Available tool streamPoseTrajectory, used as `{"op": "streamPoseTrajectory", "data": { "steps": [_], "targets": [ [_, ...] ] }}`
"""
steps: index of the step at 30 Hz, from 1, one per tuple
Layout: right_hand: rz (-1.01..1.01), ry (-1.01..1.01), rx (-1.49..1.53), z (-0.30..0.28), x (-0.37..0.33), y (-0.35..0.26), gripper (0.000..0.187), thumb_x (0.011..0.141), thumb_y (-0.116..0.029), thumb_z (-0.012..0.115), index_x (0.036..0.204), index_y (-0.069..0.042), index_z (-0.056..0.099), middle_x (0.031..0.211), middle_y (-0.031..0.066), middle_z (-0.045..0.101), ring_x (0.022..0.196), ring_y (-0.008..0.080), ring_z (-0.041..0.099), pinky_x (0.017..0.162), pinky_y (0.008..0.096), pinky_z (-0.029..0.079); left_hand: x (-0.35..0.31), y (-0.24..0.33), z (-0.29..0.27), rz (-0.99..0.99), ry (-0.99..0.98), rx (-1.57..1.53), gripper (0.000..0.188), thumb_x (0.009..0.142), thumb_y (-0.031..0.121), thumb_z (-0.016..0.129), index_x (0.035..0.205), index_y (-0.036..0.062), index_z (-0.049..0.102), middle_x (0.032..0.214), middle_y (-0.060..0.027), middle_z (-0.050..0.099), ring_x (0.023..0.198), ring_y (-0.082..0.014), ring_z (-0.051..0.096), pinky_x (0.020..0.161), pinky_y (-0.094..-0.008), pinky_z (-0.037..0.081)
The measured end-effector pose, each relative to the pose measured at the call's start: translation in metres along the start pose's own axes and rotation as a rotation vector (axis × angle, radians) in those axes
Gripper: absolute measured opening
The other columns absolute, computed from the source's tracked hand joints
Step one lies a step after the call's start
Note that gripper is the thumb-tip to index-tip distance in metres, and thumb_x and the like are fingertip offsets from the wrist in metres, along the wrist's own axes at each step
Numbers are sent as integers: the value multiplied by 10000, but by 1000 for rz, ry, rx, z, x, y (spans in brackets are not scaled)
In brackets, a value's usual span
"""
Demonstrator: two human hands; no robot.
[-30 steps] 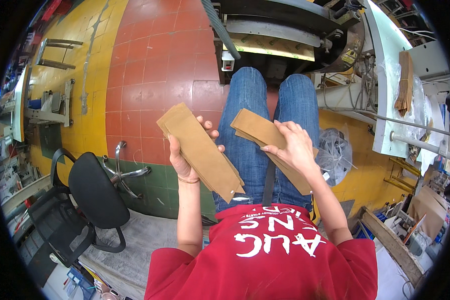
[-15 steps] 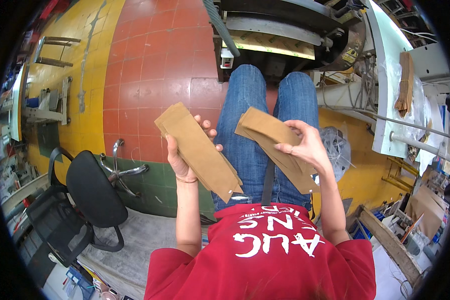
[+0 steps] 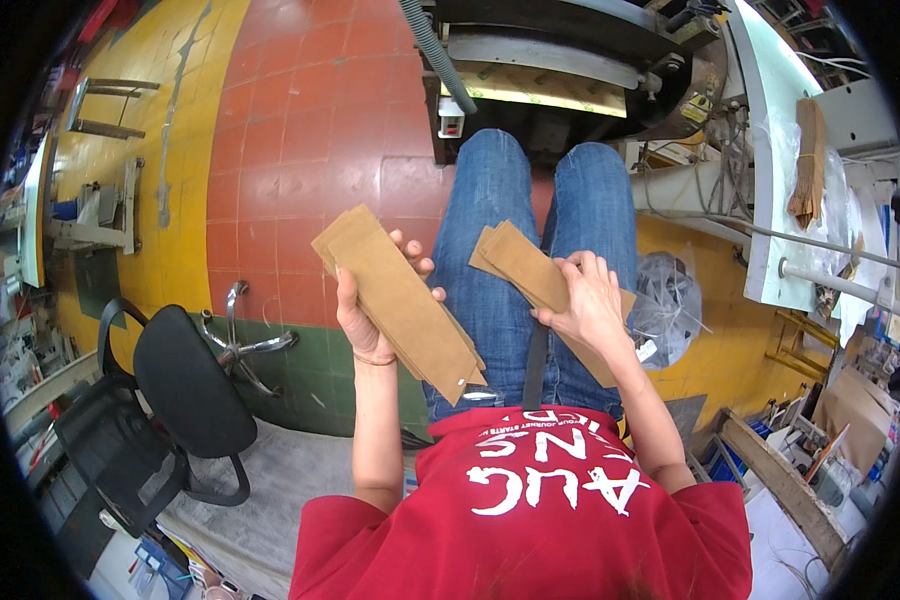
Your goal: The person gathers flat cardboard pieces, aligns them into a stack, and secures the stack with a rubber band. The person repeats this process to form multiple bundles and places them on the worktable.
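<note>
A stack of long brown strips (image 3: 395, 300), like stiff paper or thin leather, rests in my left hand (image 3: 356, 320). The thumb lies along one side, and the fingertips curl round the other. A small white mark sits near the stack's lower end. Over my thighs lies a second, fanned set of brown strips (image 3: 522, 262), its ends spread at different angles. My right hand (image 3: 592, 308) grips these from above, thumb on the near side and fingers across them, hiding their middle. I cannot make out whether the hand holds one strip or several.
A machine with a grey hose (image 3: 438, 55) stands beyond my knees. At right, a pale table (image 3: 778, 200) carries a bundle of brown strips (image 3: 808, 165). Clear plastic bagging (image 3: 670, 300) hangs beside my right thigh. A black office chair (image 3: 185, 380) stands at left.
My right hand has shifted slightly left and turned over the strips, fingers now lying across them. The upper strip, bowed before, lies flatter. My left hand has hardly moved.
</note>
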State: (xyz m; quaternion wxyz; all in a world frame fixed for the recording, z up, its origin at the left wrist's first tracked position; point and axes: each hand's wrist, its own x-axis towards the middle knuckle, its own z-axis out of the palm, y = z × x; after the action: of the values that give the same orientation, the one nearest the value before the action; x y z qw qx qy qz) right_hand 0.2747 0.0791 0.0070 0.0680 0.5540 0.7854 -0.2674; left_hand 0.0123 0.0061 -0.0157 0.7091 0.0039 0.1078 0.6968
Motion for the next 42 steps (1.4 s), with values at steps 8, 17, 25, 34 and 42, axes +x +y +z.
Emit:
{"op": "streamPoseTrajectory", "data": {
  "steps": [8,17,25,34,42],
  "targets": [
    [-85,-35,100,-8,7,8,678,590,-292,800,1181,-30,597,1129,87,541,1080,251,497,934,372,371,-1,-1,0,-13,24,-4,685,847,500,638,1320,73,387,1182,-94,455,1119,-247,470,850,-492,467],
    [-72,-15,120,-5,10,2,706,612,-344,808,1203,-31,582,1138,117,555,1109,262,503,964,387,354,-1,-2,-1,4,-2,-21,669,882,506,570,1341,48,406,1203,-123,469,1122,-272,507,847,-499,490],
    [-56,-98,490,-30,15,17,721,637,-337,778,1197,56,550,1123,200,594,1071,344,579,954,389,442,-1,0,-1,-13,15,0,691,850,496,636,1333,75,377,1194,-106,449,1118,-260,469,854,-495,470],
    [-263,-23,78,-10,15,-7,661,628,-212,776,1210,-19,532,1122,134,513,1077,314,506,944,396,418,-4,1,0,-2,17,-12,680,855,498,628,1329,76,385,1196,-109,452,1117,-261,471,858,-500,471],
    [-244,-57,10,-6,25,-8,695,589,-194,806,1207,-45,526,1103,123,519,1094,296,474,926,396,397,-2,-1,-2,7,0,-23,683,859,489,607,1339,50,397,1204,-123,461,1129,-274,492,853,-507,483]
  ]
}}
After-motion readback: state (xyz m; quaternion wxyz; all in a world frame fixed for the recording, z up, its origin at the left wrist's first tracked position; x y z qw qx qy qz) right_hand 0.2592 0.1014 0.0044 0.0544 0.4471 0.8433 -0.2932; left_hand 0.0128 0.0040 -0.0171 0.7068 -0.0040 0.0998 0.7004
